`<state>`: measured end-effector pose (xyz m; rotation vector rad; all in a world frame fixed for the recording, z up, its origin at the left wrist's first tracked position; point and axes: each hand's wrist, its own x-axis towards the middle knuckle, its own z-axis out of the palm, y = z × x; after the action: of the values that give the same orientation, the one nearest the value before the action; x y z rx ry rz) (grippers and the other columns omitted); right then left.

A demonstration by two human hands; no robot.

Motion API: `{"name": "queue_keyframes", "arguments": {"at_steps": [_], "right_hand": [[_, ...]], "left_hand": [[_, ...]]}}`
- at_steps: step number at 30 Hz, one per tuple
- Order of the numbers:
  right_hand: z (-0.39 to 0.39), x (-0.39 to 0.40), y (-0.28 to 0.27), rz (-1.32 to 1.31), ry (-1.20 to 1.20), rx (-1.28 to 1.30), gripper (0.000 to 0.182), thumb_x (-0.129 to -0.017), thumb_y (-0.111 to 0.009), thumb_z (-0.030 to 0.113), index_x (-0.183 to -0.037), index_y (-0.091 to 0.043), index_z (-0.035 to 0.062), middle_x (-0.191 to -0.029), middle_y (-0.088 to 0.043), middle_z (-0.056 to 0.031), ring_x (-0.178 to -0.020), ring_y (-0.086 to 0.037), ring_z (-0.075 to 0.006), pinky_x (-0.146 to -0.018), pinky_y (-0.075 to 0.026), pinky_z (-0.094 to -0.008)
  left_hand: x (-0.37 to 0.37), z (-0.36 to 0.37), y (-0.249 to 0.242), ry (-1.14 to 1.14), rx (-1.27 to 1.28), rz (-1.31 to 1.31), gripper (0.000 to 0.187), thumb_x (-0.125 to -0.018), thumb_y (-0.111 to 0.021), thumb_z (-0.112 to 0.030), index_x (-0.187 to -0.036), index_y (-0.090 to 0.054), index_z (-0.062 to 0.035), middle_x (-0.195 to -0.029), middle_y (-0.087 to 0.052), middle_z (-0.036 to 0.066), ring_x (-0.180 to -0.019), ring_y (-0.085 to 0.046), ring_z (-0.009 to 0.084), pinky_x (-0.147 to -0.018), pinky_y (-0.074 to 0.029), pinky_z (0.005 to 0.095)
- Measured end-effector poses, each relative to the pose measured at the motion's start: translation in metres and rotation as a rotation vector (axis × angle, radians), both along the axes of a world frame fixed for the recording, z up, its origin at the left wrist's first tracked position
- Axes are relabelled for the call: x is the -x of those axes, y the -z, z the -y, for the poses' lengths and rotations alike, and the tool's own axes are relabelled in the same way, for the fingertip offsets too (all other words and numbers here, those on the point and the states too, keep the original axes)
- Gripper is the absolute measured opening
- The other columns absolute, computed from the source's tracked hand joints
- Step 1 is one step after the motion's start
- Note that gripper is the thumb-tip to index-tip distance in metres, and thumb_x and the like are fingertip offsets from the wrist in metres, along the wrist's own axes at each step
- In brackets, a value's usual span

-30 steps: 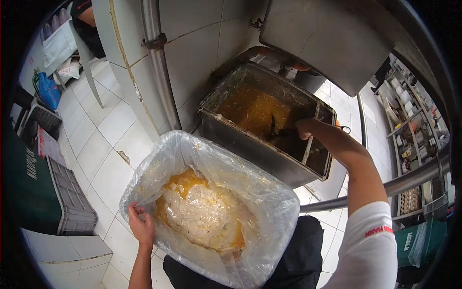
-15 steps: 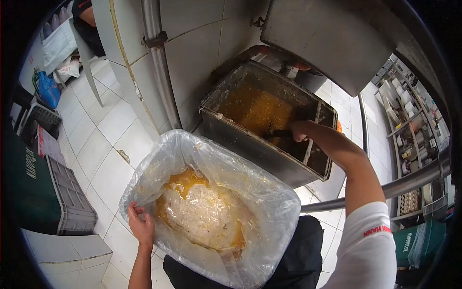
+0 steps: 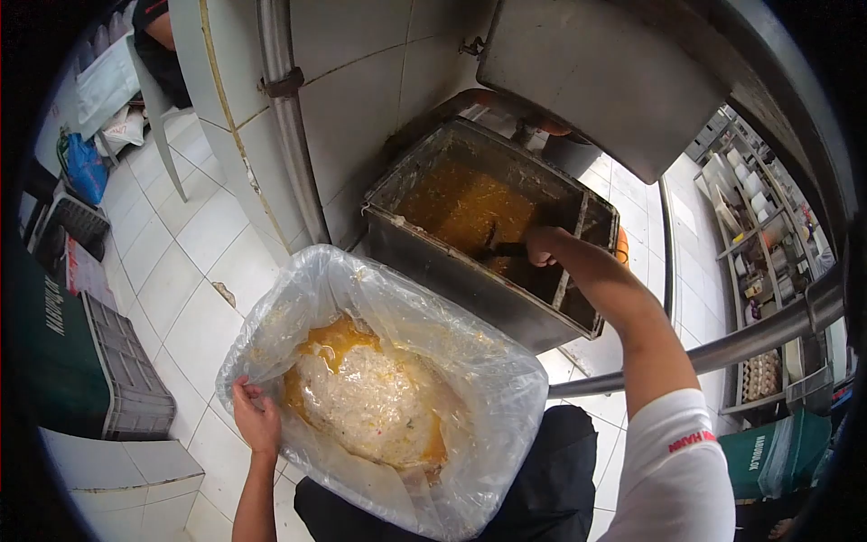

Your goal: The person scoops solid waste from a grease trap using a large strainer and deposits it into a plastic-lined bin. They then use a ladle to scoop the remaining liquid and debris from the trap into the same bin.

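Clear bag (image 3: pixel 470 379): our left hand (image 3: pixel 256 421) pinches its rim open; right hand (image 3: pixel 545 246) grips a scoop (image 3: pixel 498 246) in the tank (image 3: pixel 452 262).

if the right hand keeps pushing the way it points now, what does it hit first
Most likely the orange greasy sludge inside the metal trap box. The right hand reaches left into it, gripping a dark tool whose end seems already in the sludge; depth is hard to judge.

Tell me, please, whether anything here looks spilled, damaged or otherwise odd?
One thing: a floor tile left of the plastic bag has a chipped, dark broken patch. Orange liquid pools around the pale mass inside the bag, but none shows on the floor. The metal box is grimy inside.
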<state>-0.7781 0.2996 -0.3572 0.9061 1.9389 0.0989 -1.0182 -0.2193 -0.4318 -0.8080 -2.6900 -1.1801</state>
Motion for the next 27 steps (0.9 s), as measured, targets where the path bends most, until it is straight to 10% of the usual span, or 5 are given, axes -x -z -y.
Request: {"name": "queue_keyframes", "arguments": {"at_steps": [16, 21, 27], "right_hand": [[-0.001, 0.002, -0.007, 0.011, 0.183, 0.088, 0.014, -0.077, -0.058, 0.020, -0.068, -0.058, 0.0081, -0.072, -0.059, -0.0034, -0.063, -0.054, -0.0170, -0.062, -0.043, -0.0356], [0.003, 0.006, -0.008, -0.067, 0.266, 0.159, 0.015, -0.076, -0.060, 0.021, -0.070, -0.058, 0.0077, -0.072, -0.058, -0.0033, -0.060, -0.052, -0.0162, -0.061, -0.043, -0.0359], [0.003, 0.015, -0.003, -0.013, 0.151, 0.196, 0.026, -0.082, -0.054, 0.023, -0.061, -0.050, 0.0076, -0.063, -0.052, -0.0028, -0.060, -0.050, -0.0160, -0.060, -0.044, -0.0356]], "left_hand": [[-0.005, -0.008, -0.001, -0.025, 0.049, -0.118, 0.042, -0.065, -0.051, -0.002, -0.106, -0.046, -0.0004, -0.082, -0.054, 0.012, -0.075, -0.055, 0.0246, -0.072, -0.044, 0.0337], [-0.072, -0.106, -0.073, 0.437, 0.131, -0.153, 0.037, -0.064, -0.061, -0.012, -0.099, -0.054, -0.0015, -0.090, -0.058, 0.016, -0.088, -0.055, 0.0322, -0.079, -0.043, 0.0389], [-0.239, -0.247, -0.067, 1.032, 0.021, 0.816, 0.050, -0.076, -0.065, -0.030, -0.110, -0.047, 0.0013, -0.093, -0.059, 0.013, -0.087, -0.058, 0.0187, -0.078, -0.047, 0.0301]]}}
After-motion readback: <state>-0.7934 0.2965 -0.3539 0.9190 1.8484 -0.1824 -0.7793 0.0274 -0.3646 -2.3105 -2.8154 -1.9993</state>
